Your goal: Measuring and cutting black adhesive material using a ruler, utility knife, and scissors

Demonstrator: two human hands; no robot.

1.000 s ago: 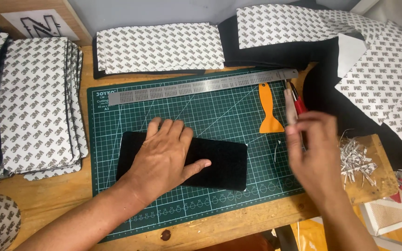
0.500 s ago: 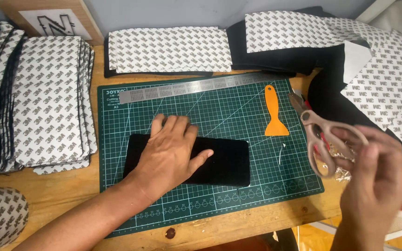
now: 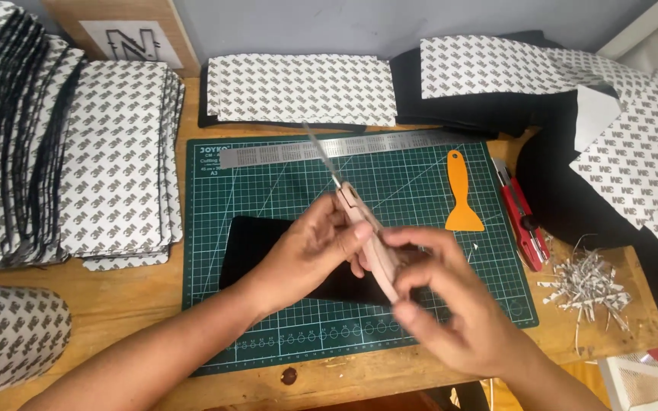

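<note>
Scissors [image 3: 359, 221] with pale pink handles sit between both hands above the green cutting mat [image 3: 268, 190], blades pointing away from the person toward the steel ruler [image 3: 344, 146]. The right hand [image 3: 458, 312] has its fingers [image 3: 413, 237] curled and clamped on the handle end, thumb underneath. The left hand [image 3: 314, 247] has its fingers wrapped onto the scissors nearer the pivot, so both hands grip the same tool; whether the blades are parted is hard to tell, since they look like one thin line. Directly under the fingers lies a black sheet [image 3: 257, 247] flat on the mat, partly hidden by the hands. Beyond the right fingers, an orange scraper [image 3: 462, 198] rests on the mat, and further out a red knife [image 3: 523, 213] lies on the bench [image 3: 131, 304] beside a heap of paper trimmings [image 3: 588, 281]. Beyond the left fingers, stacks of patterned backing sheets [image 3: 108, 160] stand in rows, with more such sheets [image 3: 298, 87] past the ruler.
</note>
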